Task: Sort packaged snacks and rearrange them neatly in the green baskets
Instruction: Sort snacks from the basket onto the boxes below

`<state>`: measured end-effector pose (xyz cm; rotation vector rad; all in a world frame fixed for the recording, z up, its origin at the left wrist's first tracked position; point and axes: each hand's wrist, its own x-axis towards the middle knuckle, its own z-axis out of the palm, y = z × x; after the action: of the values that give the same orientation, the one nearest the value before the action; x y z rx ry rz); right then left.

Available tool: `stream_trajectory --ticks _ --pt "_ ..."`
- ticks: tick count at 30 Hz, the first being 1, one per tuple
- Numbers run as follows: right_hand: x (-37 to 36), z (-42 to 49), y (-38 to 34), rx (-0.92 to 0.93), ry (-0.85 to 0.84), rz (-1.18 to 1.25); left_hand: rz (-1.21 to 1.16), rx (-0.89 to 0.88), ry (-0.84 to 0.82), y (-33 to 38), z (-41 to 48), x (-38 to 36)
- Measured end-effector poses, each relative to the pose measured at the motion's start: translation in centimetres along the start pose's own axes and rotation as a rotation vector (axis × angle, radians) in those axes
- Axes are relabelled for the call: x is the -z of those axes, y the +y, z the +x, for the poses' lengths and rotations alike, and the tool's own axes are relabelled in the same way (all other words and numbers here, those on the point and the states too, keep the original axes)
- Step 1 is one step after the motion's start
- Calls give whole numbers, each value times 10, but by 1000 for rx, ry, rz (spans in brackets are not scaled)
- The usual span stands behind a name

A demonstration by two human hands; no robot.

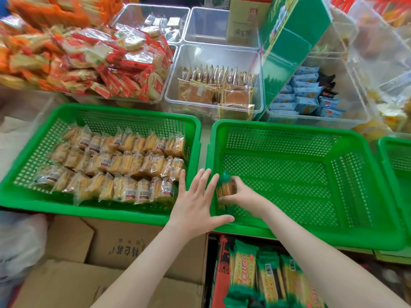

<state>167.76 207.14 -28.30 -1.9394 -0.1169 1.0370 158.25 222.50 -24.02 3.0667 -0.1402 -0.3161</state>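
Two green baskets stand side by side. The left basket (40, 202) holds several clear-wrapped biscuit packs (115, 165) in rows. The right basket (311, 134) holds only a green-wrapped cracker pack (224, 190) standing against its near-left wall. My right hand (241, 194) grips that pack inside the basket. My left hand (198, 201) lies flat with fingers spread over the two baskets' adjoining rims, touching the right basket's wall beside the pack. Several more green cracker packs (266, 276) lie in a box below the right basket.
Behind the baskets stand clear bins: red-wrapped rice crackers (124, 70), brown cake packs (222, 90), blue packs (304, 96). A tall green carton (293, 41) leans over them. Brown cardboard boxes (111, 252) lie below the left basket. A third green basket (398, 156) shows at right.
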Motion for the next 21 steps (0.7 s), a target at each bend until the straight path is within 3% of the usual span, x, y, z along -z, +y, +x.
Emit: stream_trajectory --ticks 2,4,8,12,17,21 --pt "3 -7 -3 162 -15 -55 -29 6 23 0 0 -2" --pt "5 -9 -1 264 -26 -295 -31 1 20 0 1 -3" --pt "5 -12 7 189 -150 -667 -15 -8 -13 1 2 -1" --pt "8 -14 3 151 -221 -646 -36 -2 -20 0 2 0" --pt "12 -16 -1 198 -106 -478 -25 -2 -29 0 2 0" --pt "1 -18 -6 260 -96 -500 -39 -5 -21 0 1 0"
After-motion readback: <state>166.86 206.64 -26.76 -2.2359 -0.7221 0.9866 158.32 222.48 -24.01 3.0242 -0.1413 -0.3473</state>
